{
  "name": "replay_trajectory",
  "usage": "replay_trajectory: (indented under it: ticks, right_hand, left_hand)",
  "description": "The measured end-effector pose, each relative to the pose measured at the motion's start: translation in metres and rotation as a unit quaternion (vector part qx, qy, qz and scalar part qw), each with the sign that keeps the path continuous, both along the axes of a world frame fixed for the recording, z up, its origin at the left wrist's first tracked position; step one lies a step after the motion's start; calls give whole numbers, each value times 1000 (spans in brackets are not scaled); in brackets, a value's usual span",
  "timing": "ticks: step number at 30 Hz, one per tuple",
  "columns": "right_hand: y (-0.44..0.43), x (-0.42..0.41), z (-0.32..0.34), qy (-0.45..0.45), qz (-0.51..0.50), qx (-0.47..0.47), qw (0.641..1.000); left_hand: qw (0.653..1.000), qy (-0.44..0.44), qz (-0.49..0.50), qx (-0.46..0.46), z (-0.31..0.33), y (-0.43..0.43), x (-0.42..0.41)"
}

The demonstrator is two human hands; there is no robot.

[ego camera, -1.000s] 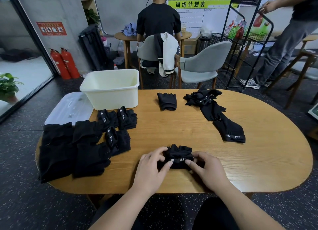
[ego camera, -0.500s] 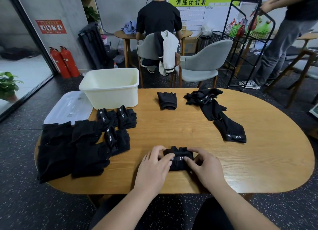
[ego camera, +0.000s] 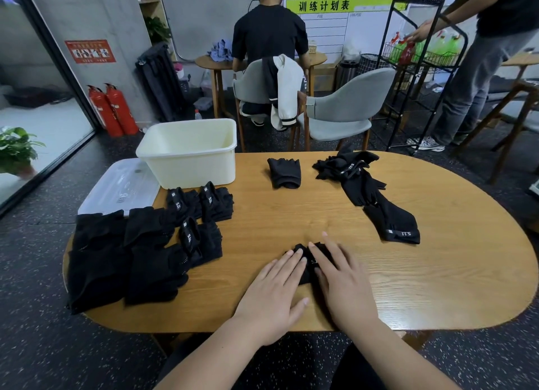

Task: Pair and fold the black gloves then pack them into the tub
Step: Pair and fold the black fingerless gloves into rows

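Pair: the pair (ego camera: 310, 262) now being folded lies on the table (ego camera: 437, 273) close to its near edge, under both hands. Only a dark strip with a white label shows between them.
Left hand: the left hand (ego camera: 274, 290) is flat, fingers straight, and presses on the left part of the pair.
Right hand: the right hand (ego camera: 344, 281) is flat in the same way and presses on the right part.
Done: three folded pairs (ego camera: 201, 206) lie at the left, just near of the tub, and a far pair (ego camera: 284, 172) lies folded at the far middle.
Unclear: the flat gloves (ego camera: 116, 258) at the left edge overlap; I cannot tell if they are paired.
Left to do: the loose gloves (ego camera: 367, 185) at the right are not folded.
Tub: the tub (ego camera: 189, 156) stands far left, its lid (ego camera: 122, 185) beside it. No glove shows inside, so packing seems not yet begun.
Change: half a second ago the fingers were curled and pinched the pair; now they lie straight and flatten it, covering more of it. The pair keeps its place, and so do the other gloves.
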State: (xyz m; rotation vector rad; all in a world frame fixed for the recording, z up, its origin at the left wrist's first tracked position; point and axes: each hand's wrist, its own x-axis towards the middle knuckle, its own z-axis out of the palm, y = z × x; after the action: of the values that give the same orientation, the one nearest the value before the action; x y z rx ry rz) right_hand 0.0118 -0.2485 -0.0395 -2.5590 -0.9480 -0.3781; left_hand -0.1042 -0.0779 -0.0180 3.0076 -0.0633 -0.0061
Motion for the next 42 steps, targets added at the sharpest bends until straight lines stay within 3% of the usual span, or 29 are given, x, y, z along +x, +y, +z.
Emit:
replay_trajectory:
  ticks: [4, 10, 21, 30, 36, 42]
  right_hand:
    - [4, 5, -3, 67, 3, -67, 995]
    - [7, 8, -4, 81, -4, -91, 993]
    - [9, 6, 8, 115, -2, -122, 986]
    - [2, 0, 29, 93, 75, -130, 984]
    - [12, -4, 36, 64, 149, -121, 979]
    - [26, -11, 32, 98, 160, -137, 973]
  left_hand:
    - [1000, 18, -2, 4, 5, -1, 1]
    - [999, -36, -1, 35, 2, 0, -1]
    - [999, 39, 19, 5, 7, 1, 3]
    - [998, -6, 49, 48, 29, 19, -18]
    - [995, -7, 12, 99, 28, 44, -29]
    - [996, -12, 53, 74, 34, 58, -37]
